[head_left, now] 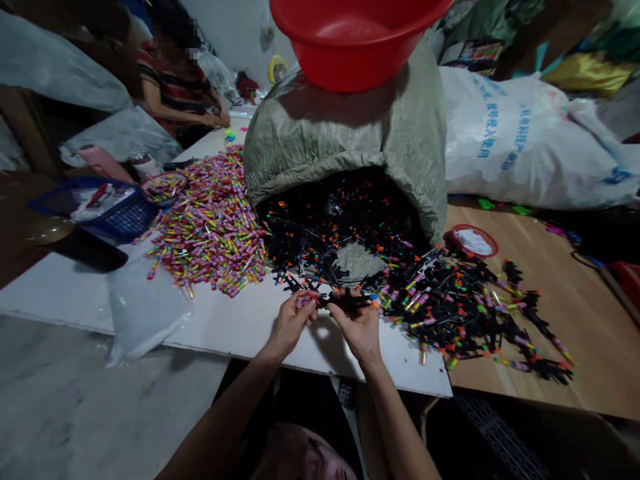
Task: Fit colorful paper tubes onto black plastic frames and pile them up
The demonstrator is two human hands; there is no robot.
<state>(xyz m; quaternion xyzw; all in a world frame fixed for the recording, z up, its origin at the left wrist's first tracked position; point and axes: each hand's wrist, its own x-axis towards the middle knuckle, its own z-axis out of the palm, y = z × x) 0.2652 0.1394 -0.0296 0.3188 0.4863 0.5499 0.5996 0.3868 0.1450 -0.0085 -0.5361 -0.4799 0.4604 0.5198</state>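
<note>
Over the white tabletop (240,327), my left hand (291,321) pinches a small pink candy-filled tube (306,299). My right hand (361,328) grips a black toy gun (350,300) with an orange and blue tip. Tube and gun meet end to end between my hands; whether they are joined I cannot tell. Beyond my left hand lies a heap of pink and yellow candy tubes (215,227). Straight ahead, a grey-green woven sack (345,127) opens toward me, with black toy guns (310,220) inside. A pile of black guns with tubes (465,313) spreads to my right.
A red basin (360,40) sits on the sack. At left are a blue basket (113,217), a dark bottle (87,247) and a clear plastic bag (145,300). White sacks (515,140) and a small red basket (495,248) are at right. Another person (175,87) works at far left.
</note>
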